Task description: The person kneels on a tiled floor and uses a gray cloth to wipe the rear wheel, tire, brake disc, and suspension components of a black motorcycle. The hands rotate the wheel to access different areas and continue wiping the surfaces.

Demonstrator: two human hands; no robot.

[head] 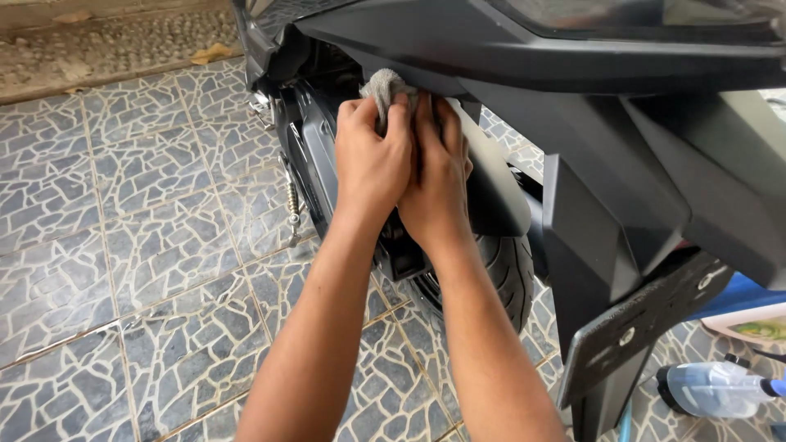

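Grey cloth (385, 88) is bunched up right at the top of both hands, jammed against the underside of the black scooter bodywork (524, 49), just where the tail panel meets the rear mudguard (491, 188). Only a small wad of it pokes out above the knuckles, the rest is buried under the fingers.

Left hand (370, 160) is curled over it, fingers closed together and pinching the cloth against the panel. Right hand (438, 176) sits tight beside it, touching the left, fingers pressed together and pointing up into the same spot. Can't really tell how much cloth the right one has, since the left covers most of it. So the cloth lies up and away from both palms, at the fingertips, and the left hand looks like the one with the better hold on it. Both forearms come in from the bottom of the view, running nearly parallel.

Going outward: the rear tyre (499, 274) is right below the hands, a spring (291, 205) hangs on the left side of the wheel, and the number plate bracket (639, 327) sticks out low on the right. A clear spray bottle (712, 389) lies on the patterned stone-tile floor (147, 245) at far bottom right, well apart from both hands.
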